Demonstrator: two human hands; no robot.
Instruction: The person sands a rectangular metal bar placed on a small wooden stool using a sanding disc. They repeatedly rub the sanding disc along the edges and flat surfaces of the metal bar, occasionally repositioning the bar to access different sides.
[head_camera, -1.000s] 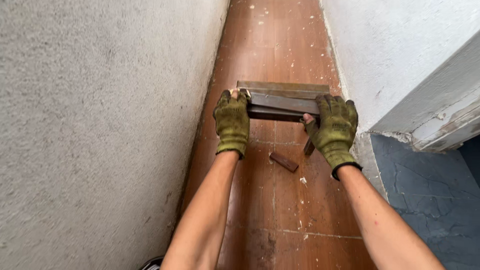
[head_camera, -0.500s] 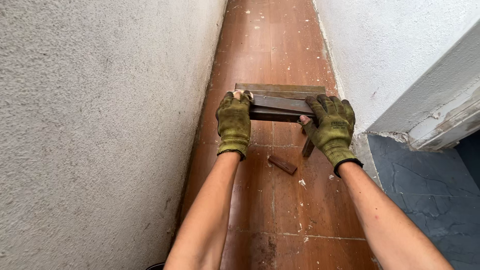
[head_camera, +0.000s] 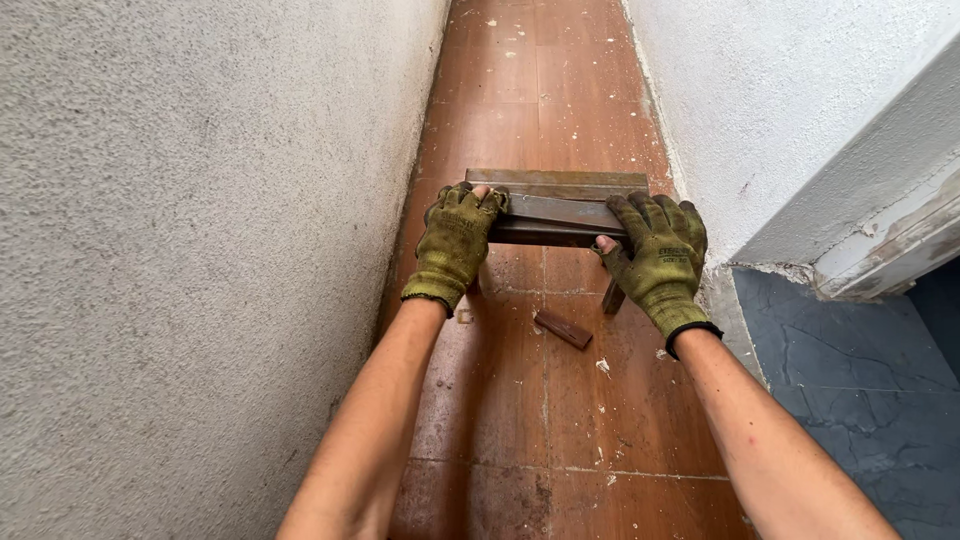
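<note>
I hold a stack of long brown tile strips (head_camera: 556, 207) crosswise above a brown tiled floor (head_camera: 540, 90). My left hand (head_camera: 455, 240), in a green fingerless glove, grips the stack's left end. My right hand (head_camera: 655, 252), gloved the same way, grips its right end. A small broken brown tile piece (head_camera: 563, 328) lies on the floor below the stack, between my forearms. A second dark shard (head_camera: 613, 297) shows under my right hand, partly hidden.
The passage is narrow: a rough grey plastered wall (head_camera: 200, 250) on the left, a white textured wall (head_camera: 780, 110) on the right. A worn white door frame (head_camera: 890, 250) and dark blue floor (head_camera: 860, 380) lie at the right. White debris flecks dot the floor.
Both hands and the stack have stayed in nearly the same place; the view has shifted slightly. The grip is unchanged.
</note>
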